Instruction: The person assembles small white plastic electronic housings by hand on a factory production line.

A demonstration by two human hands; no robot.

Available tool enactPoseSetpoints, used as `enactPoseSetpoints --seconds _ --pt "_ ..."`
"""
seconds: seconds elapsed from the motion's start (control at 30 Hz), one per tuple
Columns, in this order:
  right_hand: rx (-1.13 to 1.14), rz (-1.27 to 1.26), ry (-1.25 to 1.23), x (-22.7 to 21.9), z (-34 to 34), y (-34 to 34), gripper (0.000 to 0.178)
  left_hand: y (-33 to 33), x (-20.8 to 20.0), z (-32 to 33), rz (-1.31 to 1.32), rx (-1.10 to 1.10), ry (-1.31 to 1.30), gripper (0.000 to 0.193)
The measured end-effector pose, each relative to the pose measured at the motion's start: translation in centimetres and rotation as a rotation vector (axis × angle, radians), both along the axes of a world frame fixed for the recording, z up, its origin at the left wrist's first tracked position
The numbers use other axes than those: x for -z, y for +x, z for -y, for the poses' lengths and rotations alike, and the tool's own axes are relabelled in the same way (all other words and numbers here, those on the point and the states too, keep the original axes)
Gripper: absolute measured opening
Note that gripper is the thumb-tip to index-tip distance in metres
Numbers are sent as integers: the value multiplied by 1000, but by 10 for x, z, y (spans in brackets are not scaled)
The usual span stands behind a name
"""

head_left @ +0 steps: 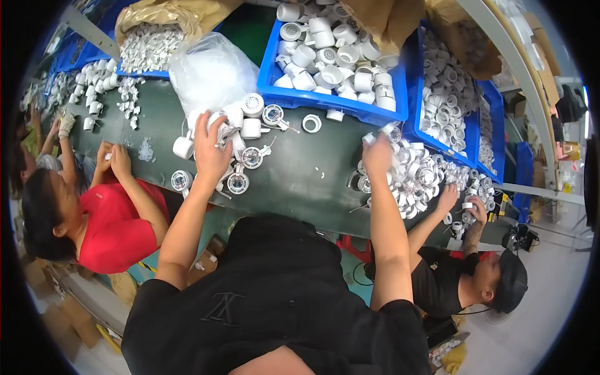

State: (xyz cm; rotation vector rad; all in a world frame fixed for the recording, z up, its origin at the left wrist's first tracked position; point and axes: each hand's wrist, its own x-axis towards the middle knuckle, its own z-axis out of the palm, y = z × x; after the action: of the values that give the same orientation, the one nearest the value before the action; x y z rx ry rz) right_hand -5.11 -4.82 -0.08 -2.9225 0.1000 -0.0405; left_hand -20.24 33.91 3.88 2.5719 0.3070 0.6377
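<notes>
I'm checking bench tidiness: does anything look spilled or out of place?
Tiny white bits lie loose on the green table between the left hand and right hand, apart from the heaped white parts, so they look like strays. No damage is evident.

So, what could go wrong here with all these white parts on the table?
A round part by the left hand lies near the table's near edge; a nudge might send it off. The right hand is at a loose heap that could slide, with a co-worker's hand close enough to bump, perhaps. The blue bin is piled high, so white cups might spill.
</notes>
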Motion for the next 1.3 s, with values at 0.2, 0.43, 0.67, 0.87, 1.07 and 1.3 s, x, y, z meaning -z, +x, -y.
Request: enactPoseSetpoints --seconds 0.2,0.43,0.67,0.87,1.07,1.3 --pt "-19 -30 529 -13 16 -31 47 -12 -37 62 -30 72 13 71" --pt "542 -341 1726 -39 76 -199 52 30 20 216 -234 963 -387 47" --pt "628 -98 1881 -45 63 -263 48 72 83 340 -502 964 60 56" --pt "631 16 1692 -48 41 -251 36 54 58 271 -552 981 -285 50" --pt "259 -176 1565 -100 -8 -208 49 12 3 190 -892 843 -1571 63" --pt "-204 11 930 -153 -62 -196 49 -16 -42 171 -439 588 -1701 43"
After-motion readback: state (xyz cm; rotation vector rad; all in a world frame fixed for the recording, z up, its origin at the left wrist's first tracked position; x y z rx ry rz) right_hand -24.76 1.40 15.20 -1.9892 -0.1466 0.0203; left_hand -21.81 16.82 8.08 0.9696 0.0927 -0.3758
